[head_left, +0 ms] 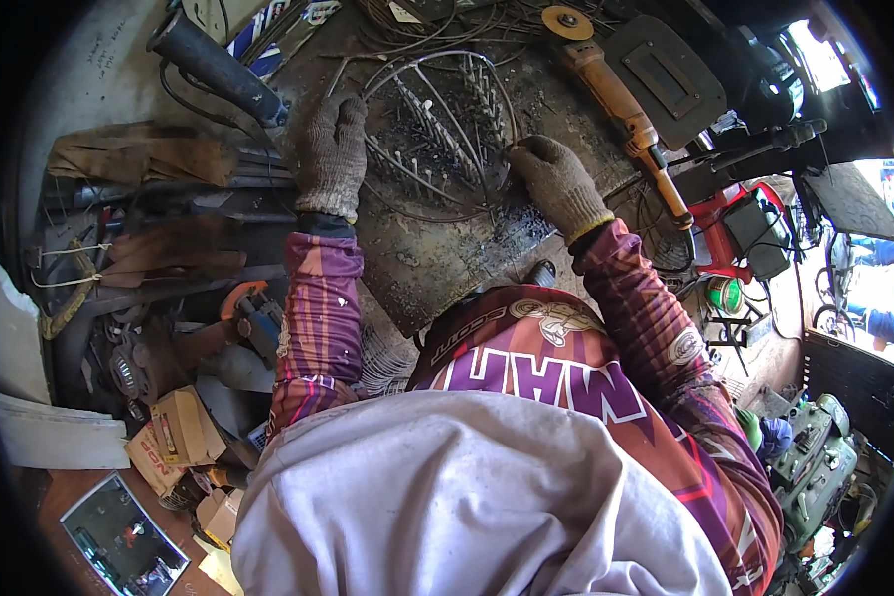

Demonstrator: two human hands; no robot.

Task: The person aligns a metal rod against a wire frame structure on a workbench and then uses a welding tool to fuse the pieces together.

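Note:
A round frame of bent metal rods rests on the dark, grimy workbench. Inside it are several inner rods and rows of short, pale-tipped pieces. My left hand, in a grey knit glove, is at the frame's left side, closed around a rod that sticks out at the upper left. On the opposite side my right hand, gloved the same way, has its fingers bent against the rim. Those right fingertips are partly hidden. Dark grit lies over the metal under and around the frame.
An orange-brown angle grinder with a disc lies right of the frame, beside a dark welding mask. Cables tangle along the bench's back. A dark tube stands back left. Metal bars and brown cloth crowd the left; a red machine stands right.

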